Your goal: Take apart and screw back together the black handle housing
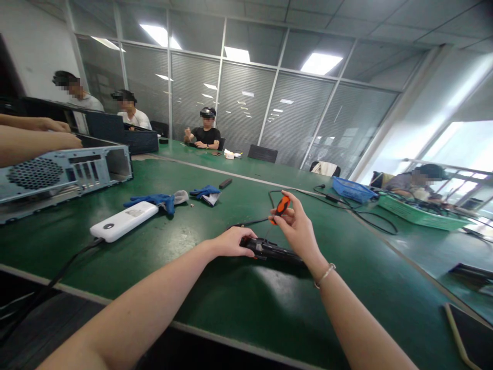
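A long black device (275, 252) lies across the green table (185, 303) in front of me, with a black cable behind it. Its left end is gripped by my left hand (233, 242), thumb in front and fingers behind. My right hand (298, 223) holds an orange and black screwdriver (283, 205) by its handle, above the device. The thin shaft points down toward the device's middle; whether its tip touches cannot be made out. The device's right end is partly hidden behind my right wrist.
A white power strip (124, 221), blue gloves (165, 201) and an open metal computer case (65, 172) stand left. On the right are a blue basket (352, 190), a green basket (423, 211), cables and a phone (472, 334). Several people sit around; another person's arms reach into the case.
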`<state>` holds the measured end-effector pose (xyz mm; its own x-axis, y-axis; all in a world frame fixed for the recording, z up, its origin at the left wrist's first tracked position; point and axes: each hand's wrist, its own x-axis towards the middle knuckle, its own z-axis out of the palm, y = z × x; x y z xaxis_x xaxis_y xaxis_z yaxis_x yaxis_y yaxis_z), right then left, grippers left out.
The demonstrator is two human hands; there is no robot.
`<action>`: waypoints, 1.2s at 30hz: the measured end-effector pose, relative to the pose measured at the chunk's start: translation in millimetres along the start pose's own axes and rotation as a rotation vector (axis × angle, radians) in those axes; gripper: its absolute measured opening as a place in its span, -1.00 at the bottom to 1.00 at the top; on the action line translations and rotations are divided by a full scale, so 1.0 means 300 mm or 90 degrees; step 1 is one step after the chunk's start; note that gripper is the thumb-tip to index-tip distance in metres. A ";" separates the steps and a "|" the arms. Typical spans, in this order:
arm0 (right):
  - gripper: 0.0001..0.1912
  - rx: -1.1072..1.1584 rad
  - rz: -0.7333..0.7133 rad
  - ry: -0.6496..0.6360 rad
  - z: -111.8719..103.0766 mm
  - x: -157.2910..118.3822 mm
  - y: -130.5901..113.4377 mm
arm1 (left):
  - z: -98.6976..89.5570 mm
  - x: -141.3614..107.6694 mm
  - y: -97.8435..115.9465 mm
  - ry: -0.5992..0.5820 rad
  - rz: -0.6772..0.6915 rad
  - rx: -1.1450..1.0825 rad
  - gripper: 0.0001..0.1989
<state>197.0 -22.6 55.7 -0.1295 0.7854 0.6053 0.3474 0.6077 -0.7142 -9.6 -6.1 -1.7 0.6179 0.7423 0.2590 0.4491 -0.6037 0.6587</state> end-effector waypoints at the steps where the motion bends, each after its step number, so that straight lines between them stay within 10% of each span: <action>1: -0.35 -0.002 0.004 0.019 0.002 -0.003 0.003 | -0.001 0.000 0.001 -0.001 0.002 0.002 -0.59; 6: -0.33 -0.169 -0.006 0.147 0.000 -0.026 0.029 | 0.002 0.002 -0.003 0.004 0.011 0.035 -0.58; 12: -0.29 0.030 0.015 0.064 -0.006 -0.023 0.052 | 0.003 0.002 -0.002 0.000 0.011 0.033 -0.58; 18: -0.38 -0.097 -0.016 0.161 -0.003 -0.033 0.027 | 0.000 0.003 -0.006 0.004 0.022 0.044 -0.59; 36: -0.34 -0.059 -0.078 0.101 0.032 -0.059 0.014 | 0.004 0.003 -0.001 0.009 0.000 0.026 -0.57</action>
<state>191.7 -32.7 38.7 -0.0306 0.6731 0.7389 0.4222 0.6788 -0.6008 -8.5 -5.6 -2.3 0.6092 0.7459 0.2692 0.4753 -0.6152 0.6290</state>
